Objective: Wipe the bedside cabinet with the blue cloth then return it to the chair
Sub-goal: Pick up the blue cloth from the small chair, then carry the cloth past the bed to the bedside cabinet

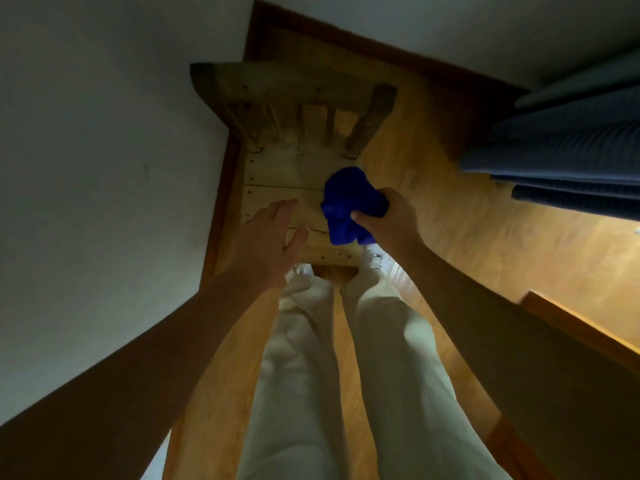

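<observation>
Two hands reached out over the wooden chair (277, 174) in the head view, the only view there was. The right hand (391, 216) gripped the blue cloth (349, 202) in a bunch, with the thumb on the near side and the fingers curled round the far side. The left hand (266, 244) was open and held nothing, its fingers straight over the near left part of the seat. The cloth hung over the right side of the seat, near its edge. I could not tell if it touched the wood or was just above it.

The cloth looked soft, thin and very light. It would fold and flop, and it would not break. I think a loose handful anywhere on it would do. A bunch in the middle would keep the corners from trailing.

Some things were hard to see. The bedside cabinet was not in sight, so I could not tell if it had been wiped. The room was dim and the hands were a bit blurred. The chair's legs were hidden under the seat. Some dark striped fabric (571, 150) at the top right was cut off by the edge, and it may have been a curtain or bedding.
</observation>
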### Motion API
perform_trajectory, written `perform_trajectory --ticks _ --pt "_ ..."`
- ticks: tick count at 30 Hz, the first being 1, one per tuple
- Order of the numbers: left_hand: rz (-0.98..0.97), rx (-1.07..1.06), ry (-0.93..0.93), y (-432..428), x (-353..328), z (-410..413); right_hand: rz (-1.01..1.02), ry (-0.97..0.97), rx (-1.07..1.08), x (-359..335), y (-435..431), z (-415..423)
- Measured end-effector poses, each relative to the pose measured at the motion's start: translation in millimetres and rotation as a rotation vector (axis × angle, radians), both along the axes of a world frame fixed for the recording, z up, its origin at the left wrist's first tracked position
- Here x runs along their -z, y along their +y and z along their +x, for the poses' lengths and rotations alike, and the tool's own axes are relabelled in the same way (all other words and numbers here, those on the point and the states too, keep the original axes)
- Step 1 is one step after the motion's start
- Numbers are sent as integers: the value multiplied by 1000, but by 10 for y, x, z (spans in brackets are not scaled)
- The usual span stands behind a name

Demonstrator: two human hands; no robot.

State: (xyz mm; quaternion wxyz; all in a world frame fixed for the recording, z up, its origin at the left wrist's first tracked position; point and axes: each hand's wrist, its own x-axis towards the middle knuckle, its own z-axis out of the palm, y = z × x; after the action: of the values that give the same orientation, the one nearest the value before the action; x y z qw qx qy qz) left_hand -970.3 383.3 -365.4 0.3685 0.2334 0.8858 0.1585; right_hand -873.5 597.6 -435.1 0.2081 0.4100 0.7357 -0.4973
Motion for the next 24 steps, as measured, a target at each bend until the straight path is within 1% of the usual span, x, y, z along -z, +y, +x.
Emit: perform_trajectory --ticks 3,7,13,15,18,21,24 --pt "63 13 3 134 -653 -51 -6 96 75 -762 97 123" --pt "131 62 34 347 -1664 -32 -27 211 115 -1906 224 166" --pt "337 126 224 594 -3002 125 132 410 80 -3411 419 224" --pt "407 145 290 640 -3318 192 209 467 67 -3826 447 286" --pt "525 191 352 706 -3691 320 333 491 22 -4373 457 467" --pt "619 272 353 695 -4105 497 418 494 81 -4880 366 753" --pt "679 402 362 719 -4315 653 460 504 187 -5151 198 1072"
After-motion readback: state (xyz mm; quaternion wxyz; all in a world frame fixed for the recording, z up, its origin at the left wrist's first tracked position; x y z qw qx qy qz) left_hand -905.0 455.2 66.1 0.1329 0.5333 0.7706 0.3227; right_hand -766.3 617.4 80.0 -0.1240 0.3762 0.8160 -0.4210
